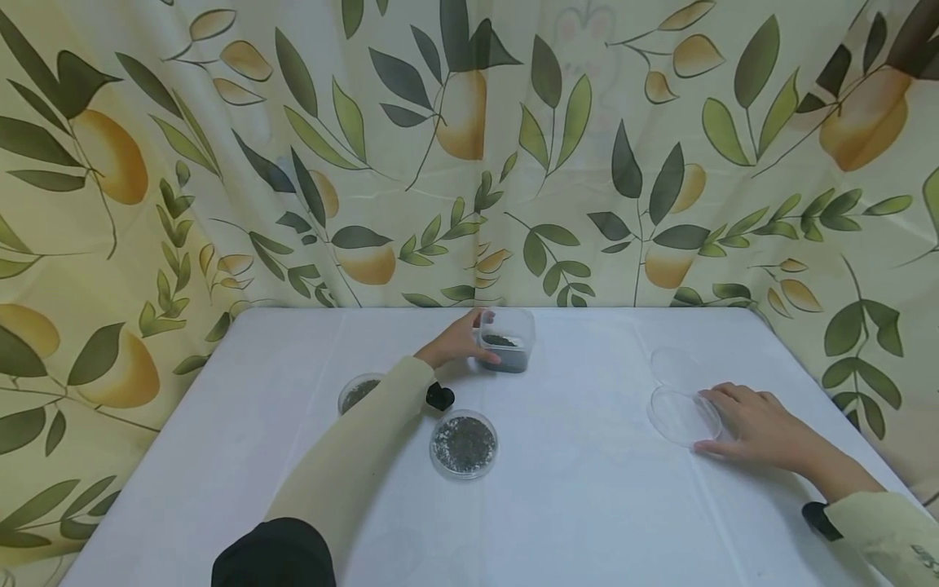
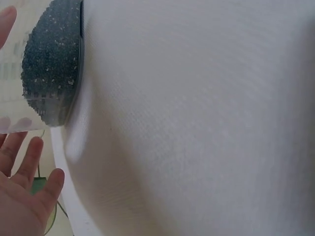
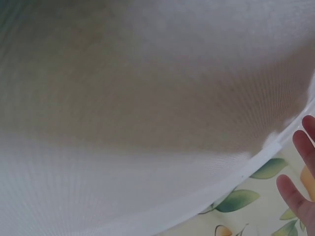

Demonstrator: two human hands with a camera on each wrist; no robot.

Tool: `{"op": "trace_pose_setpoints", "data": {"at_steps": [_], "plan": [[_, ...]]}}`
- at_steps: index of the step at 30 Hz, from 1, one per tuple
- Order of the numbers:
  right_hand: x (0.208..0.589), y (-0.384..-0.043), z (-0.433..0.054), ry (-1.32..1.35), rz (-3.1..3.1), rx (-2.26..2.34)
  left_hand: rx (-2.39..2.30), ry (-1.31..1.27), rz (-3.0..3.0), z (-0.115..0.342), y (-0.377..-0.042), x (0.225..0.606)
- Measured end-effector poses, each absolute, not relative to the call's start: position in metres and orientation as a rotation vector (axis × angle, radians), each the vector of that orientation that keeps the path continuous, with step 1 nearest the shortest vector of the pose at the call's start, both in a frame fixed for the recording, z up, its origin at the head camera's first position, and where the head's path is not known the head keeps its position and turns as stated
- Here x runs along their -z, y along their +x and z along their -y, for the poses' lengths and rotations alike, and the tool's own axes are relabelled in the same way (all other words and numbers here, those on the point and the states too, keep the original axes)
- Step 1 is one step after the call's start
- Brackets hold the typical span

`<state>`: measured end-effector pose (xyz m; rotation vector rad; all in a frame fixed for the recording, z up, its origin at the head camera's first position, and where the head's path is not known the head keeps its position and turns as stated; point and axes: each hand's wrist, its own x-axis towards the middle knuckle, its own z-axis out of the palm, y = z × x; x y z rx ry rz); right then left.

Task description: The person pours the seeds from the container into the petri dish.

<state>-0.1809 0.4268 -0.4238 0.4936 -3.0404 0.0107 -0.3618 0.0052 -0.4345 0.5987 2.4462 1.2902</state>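
In the head view my left hand (image 1: 460, 341) grips a clear plastic tub (image 1: 517, 326) near the table's back edge, thumb in front, fingers at its left side. Dark granules (image 2: 51, 64) partly fill the tub in the left wrist view. At the right, my right hand (image 1: 759, 428) holds the rim of a clear petri dish (image 1: 682, 417) between thumb and fingers. The right wrist view shows only some fingers (image 3: 293, 194), without the dish. Behind that dish lies another clear round piece (image 1: 673, 367), probably a dish or lid.
A petri dish of dark, white-flecked grains (image 1: 464, 444) stands mid-table. Another filled dish (image 1: 358, 391) is partly hidden by my left sleeve (image 1: 352, 456). White cloth covers the table (image 1: 587, 505); a leaf-and-fruit patterned curtain (image 1: 557, 236) hangs behind it.
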Motion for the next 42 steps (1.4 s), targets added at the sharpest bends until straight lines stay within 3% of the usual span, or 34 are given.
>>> {"op": "trace_pose_setpoints", "data": {"at_steps": [22,42], "plan": [[0.421,-0.185,-0.423,0.488,3.056,-0.026,-1.26,0.701,-2.559,-0.013,-0.36,0.426],[0.422,-0.183,-0.422,0.469,3.079,-0.003,-1.476,0.95,-2.63,-0.017,-0.352,0.425]]}}
